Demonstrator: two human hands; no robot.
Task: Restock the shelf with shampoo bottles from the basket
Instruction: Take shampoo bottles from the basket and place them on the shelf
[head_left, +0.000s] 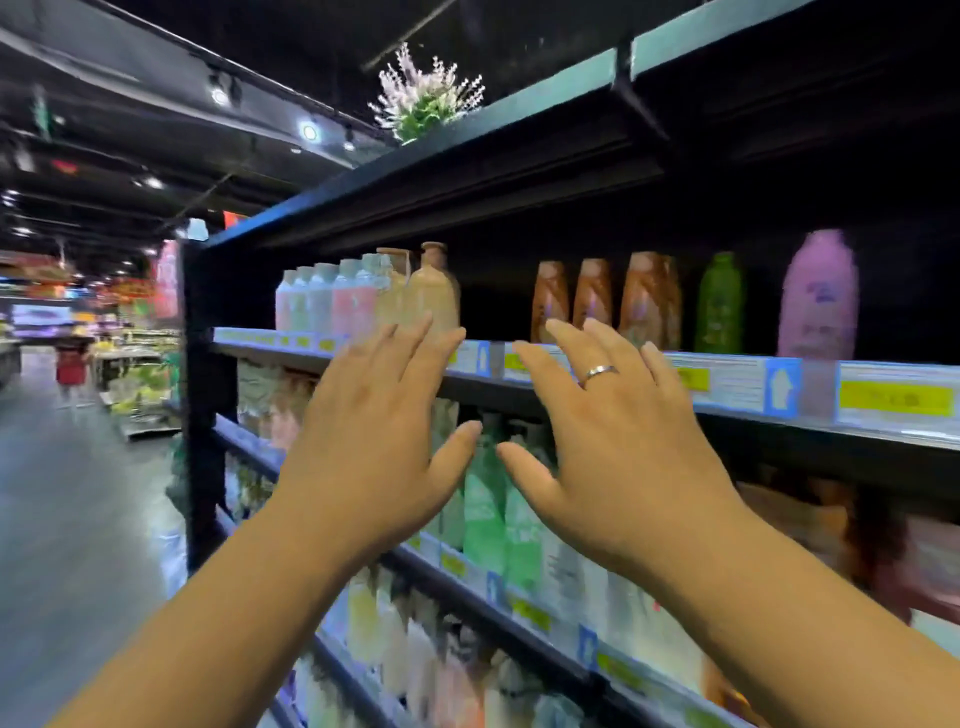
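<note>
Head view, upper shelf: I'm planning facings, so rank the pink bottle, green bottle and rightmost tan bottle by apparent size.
1. Pink bottle: clearly largest, though nearest the camera.
2. Green bottle and rightmost tan bottle: about alike; the left hand covers the tan one's base, so unranked.

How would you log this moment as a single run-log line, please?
left hand: open, empty | right hand: open, empty | raised before upper shelf | gap between tan bottle and brown bottles | basket unseen
</note>
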